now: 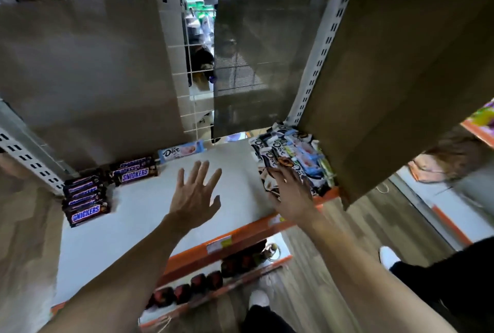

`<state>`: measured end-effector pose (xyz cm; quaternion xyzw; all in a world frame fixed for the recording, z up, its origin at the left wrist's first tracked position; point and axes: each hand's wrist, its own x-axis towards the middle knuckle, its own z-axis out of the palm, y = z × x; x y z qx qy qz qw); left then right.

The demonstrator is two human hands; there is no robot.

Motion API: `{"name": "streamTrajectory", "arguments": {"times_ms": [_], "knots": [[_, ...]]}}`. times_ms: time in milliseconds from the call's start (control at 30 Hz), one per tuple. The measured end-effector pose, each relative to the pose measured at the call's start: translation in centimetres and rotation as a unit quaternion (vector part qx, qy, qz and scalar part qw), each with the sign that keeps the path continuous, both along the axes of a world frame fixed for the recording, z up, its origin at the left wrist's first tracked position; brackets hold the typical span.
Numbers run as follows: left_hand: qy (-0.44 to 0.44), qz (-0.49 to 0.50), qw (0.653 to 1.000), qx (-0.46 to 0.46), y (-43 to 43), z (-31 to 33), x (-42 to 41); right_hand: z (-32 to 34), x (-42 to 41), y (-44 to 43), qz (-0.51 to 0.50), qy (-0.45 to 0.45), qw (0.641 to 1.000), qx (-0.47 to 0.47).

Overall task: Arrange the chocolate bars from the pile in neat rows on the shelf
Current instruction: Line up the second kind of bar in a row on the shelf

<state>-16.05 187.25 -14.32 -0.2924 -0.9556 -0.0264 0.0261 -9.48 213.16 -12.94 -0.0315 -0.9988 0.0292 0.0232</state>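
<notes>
A loose pile of Dove chocolate bars (291,156) lies at the right end of the white shelf (139,215). My right hand (291,193) reaches into the pile's near edge, fingers curled round a brown-wrapped bar (283,162). My left hand (196,193) hovers over the bare middle of the shelf, fingers spread and holding nothing. One light-blue Dove bar (179,151) lies alone at the back of the shelf. Snickers bars sit in two stacks at the left: one at the back (135,169), one nearer the front (85,200).
Brown cardboard sheets (88,73) cover the wire back wall, and a cardboard box (401,86) hangs over the pile on the right. The shelf's orange front edge (240,233) carries price tags. A lower shelf holds dark packets (197,283). Wooden floor lies to the right.
</notes>
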Motion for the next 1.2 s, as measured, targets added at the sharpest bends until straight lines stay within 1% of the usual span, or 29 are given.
{"name": "streamTrajectory", "arguments": {"times_ms": [133,233,333,433,633,767,900,1000,1100,1200], "knots": [[-0.004,-0.014,1.000,-0.014,3.3,0.0,0.4,-0.5,1.3,4.3,-0.030,-0.025,0.999,-0.010],[-0.009,-0.012,0.999,-0.038,6.1,-0.2,0.6,-1.2,1.6,7.5,-0.048,-0.027,0.998,-0.021],[-0.021,-0.018,0.998,-0.056,8.9,-0.9,0.5,-2.0,1.7,10.1,-0.033,-0.045,0.998,-0.010],[-0.030,-0.020,0.996,-0.079,11.6,-1.4,0.4,-2.9,1.7,11.8,0.013,-0.058,0.998,-0.015],[-0.015,-0.043,0.991,-0.124,16.9,-2.7,-1.1,-5.2,1.1,13.0,0.080,-0.067,0.994,-0.026],[-0.018,-0.028,0.988,-0.148,19.5,-2.9,-2.2,-6.6,0.9,13.5,0.093,-0.066,0.993,-0.022],[-0.012,-0.022,0.982,-0.190,21.4,-2.8,-3.0,-6.6,1.1,13.7,0.087,-0.027,0.996,-0.008],[-0.025,-0.016,0.980,-0.195,22.1,-2.7,-3.5,-7.2,1.0,13.5,0.079,-0.023,0.997,-0.001],[-0.018,-0.003,0.980,-0.196,21.8,-2.7,-4.1,-7.3,0.6,13.3,0.088,-0.022,0.996,-0.016],[-0.012,-0.013,0.978,-0.207,20.9,-2.8,-4.1,-6.9,0.4,12.8,0.099,-0.016,0.995,-0.004]]}}
